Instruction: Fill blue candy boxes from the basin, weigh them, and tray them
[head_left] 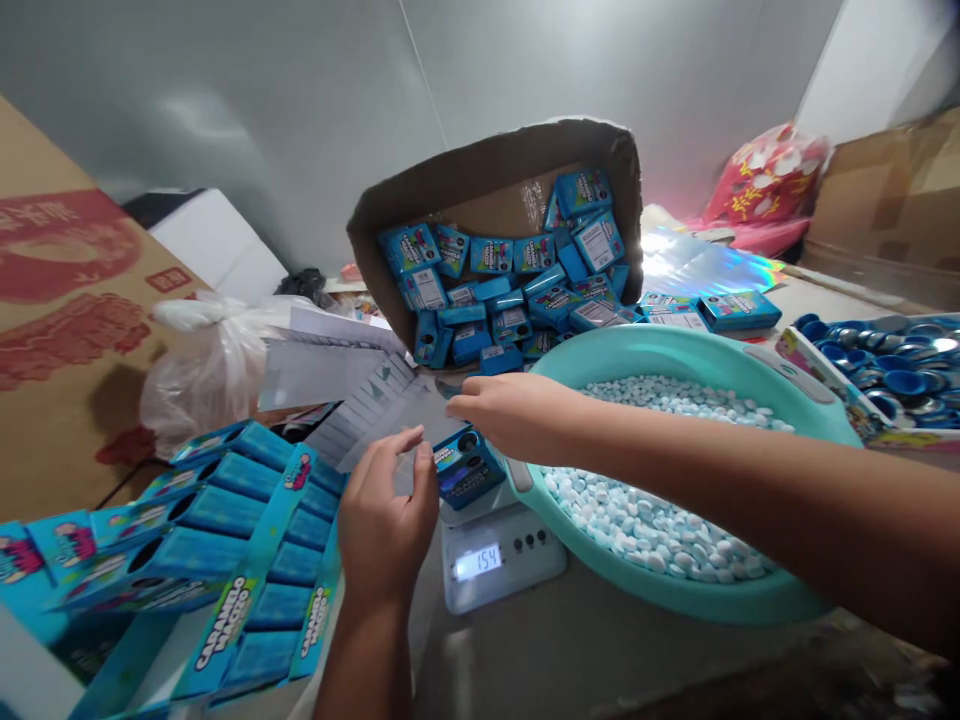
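Observation:
A small blue candy box (469,478) with a round dark hole in its top stands on a white digital scale (510,570) that reads 154. Just left of the box is my left hand (386,500), open with its thumb and fingers apart. Over the box's far side my right hand (504,408) is closed, its fingers bent together. A bit of something greyish shows by its fingertips, too small and covered to name. My right forearm crosses above a turquoise basin (645,350) holding many white and pale-blue candies (645,530).
A tilted cardboard carton (480,175) behind holds many blue candy boxes. To the left stands a display tray (232,620) filled with more boxes. At right lies a box of blue round caps (892,365). A knotted plastic bag (199,370) sits by a large carton (67,300).

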